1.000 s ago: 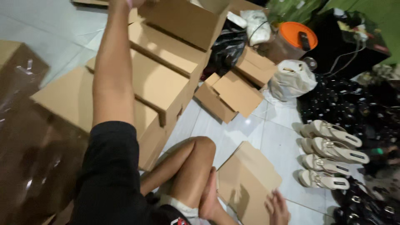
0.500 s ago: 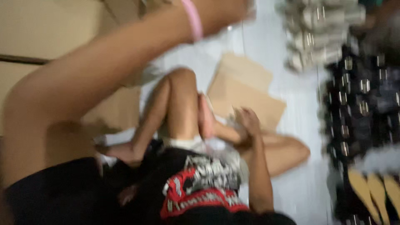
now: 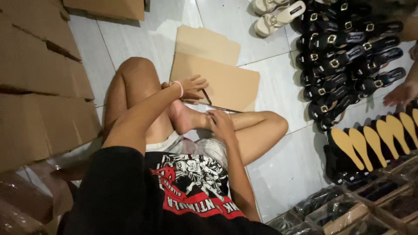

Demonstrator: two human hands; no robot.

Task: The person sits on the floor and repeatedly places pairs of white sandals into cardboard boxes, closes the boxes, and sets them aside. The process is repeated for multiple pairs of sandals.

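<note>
A person sits cross-legged on a pale tiled floor (image 3: 148, 39), seen from above; black shirt with a red and white print at the bottom centre of the frame. The left hand (image 3: 191, 86), with a pink wristband (image 3: 179, 88) at the wrist, lies at the centre of the frame with fingers spread loosely on the near edge of a flat sheet of brown cardboard (image 3: 217, 74); whether it grips the edge cannot be told. The right hand (image 3: 221, 124) sits just below it, fingers curled, resting on the person's own ankle and close to the cardboard's lower edge; it holds nothing that can be made out. The cardboard lies flat on the floor, just above the crossed legs, with a smaller flap pointing toward the top of the frame.

Left of the frame: stacked brown boxes (image 3: 39, 87), with a darker, shiny wrapped bundle (image 3: 21, 204) at lower left. Upper right: rows of black sandals with gold buckles (image 3: 339, 61), and a pair of cream sandals (image 3: 274, 13) at the top edge. Right: black sandals with tan insoles (image 3: 374, 143), standing in a row. Lower right: clear-wrapped trays (image 3: 348, 209). Another person's hand (image 3: 400, 93) shows at the right edge, near the black sandals.
</note>
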